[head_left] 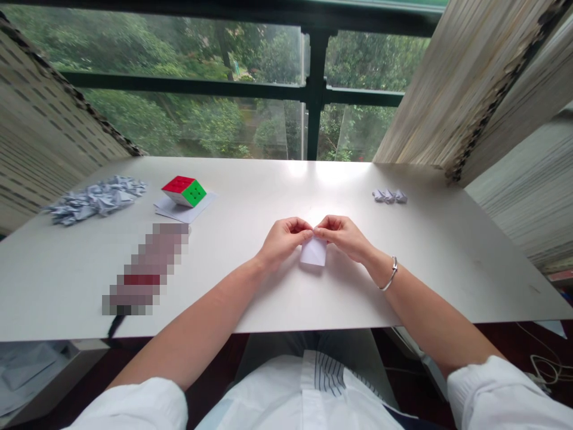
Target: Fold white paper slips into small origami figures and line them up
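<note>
A small white piece of paper (pixel 313 253) is held up just above the desk, in front of my body. My left hand (pixel 286 237) pinches its upper left edge between thumb and fingers. On the other side, my right hand (pixel 342 235) pinches the upper right edge, with the two thumbs nearly touching. Faint crease lines show on the paper, and its top edge is partly hidden by my fingertips. A silver bracelet (pixel 394 273) circles my right wrist.
On the white desk (pixel 430 257), folded paper pieces (pixel 96 200) are piled at far left. A Rubik's cube (pixel 184 191) rests on paper sheets (pixel 203 209). A pixelated long object (pixel 147 269) lies nearer. Several small folded pieces (pixel 389 196) sit back right. Behind stands a window (pixel 316 89).
</note>
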Demonstrator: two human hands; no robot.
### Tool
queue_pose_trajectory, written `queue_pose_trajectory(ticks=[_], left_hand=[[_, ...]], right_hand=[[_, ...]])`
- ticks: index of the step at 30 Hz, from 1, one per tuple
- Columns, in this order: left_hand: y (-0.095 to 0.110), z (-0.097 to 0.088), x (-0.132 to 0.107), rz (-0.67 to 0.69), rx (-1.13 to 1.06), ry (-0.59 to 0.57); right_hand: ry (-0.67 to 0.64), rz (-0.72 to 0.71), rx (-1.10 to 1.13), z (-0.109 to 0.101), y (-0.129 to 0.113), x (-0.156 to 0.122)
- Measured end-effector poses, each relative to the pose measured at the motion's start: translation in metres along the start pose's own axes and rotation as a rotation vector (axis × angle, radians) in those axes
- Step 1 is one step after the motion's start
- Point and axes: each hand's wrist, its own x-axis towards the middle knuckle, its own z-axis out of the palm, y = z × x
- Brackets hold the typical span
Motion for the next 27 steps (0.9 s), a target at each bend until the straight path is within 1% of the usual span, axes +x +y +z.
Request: queue_pose_trajectory(ticks=[3,7,10,12,15,19,27], left_hand=[[0.0016,0.0018,0.0,-0.012,-0.011,-0.002],[0.0014,0.0031,0.0011,-0.018,-0.012,0.034],[-0.0008,0.001,0.0027,-0.012,-0.013,0.068],[-0.0021,-0.0006,0.0036,-0.007,-0.012,0.099],[-0.0028,-0.0015,0.0043,-0.002,-0.002,0.128],[-0.0019,-0.0002,0.0036,0.038,-0.006,0.108],[-0.0015,-0.0001,0.0028,0.027,-0.035,0.118]], right_hand=[[-0.001,0.004,-0.016,0.0031,-0.0008,-0.0004],[0.036,-0.011,-0.047,0.0073,-0.0043,-0.0018],[0.076,0.026,-0.081,0.006,-0.0047,-0.0017],[0.075,0.04,-0.119,0.0031,-0.003,-0.0006],[0.058,0.005,-0.25,-0.001,0.0013,0.0015],[0.065,-0.063,-0.429,-0.001,0.004,0.0018],[0.024,-0.113,-0.679,0.0045,-0.0049,-0.0022]])
